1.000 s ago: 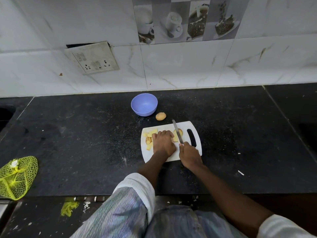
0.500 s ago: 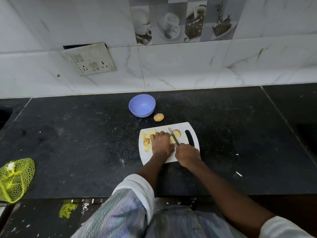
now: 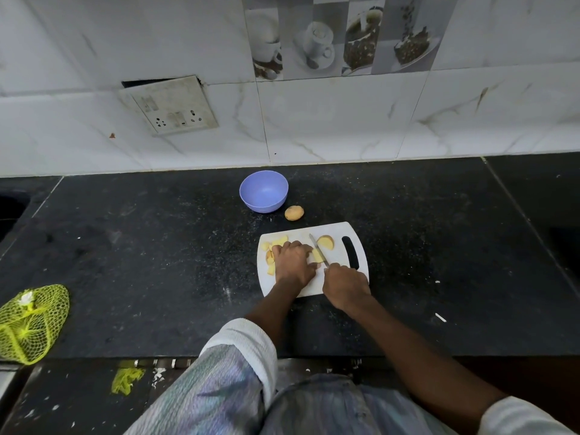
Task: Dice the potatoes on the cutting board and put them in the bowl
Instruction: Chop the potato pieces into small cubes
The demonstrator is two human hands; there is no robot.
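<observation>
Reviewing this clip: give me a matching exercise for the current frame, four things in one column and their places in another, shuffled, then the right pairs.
Things:
1. bowl
2. whole potato
3. knife
4. mesh bag

Places:
A. held in the right hand, blade over the cutting board
B. far left of the counter
C. on the counter between bowl and board
D. near the wall, beyond the board, empty

Pairs: 1-D, 2-C, 3-A, 4-B
</observation>
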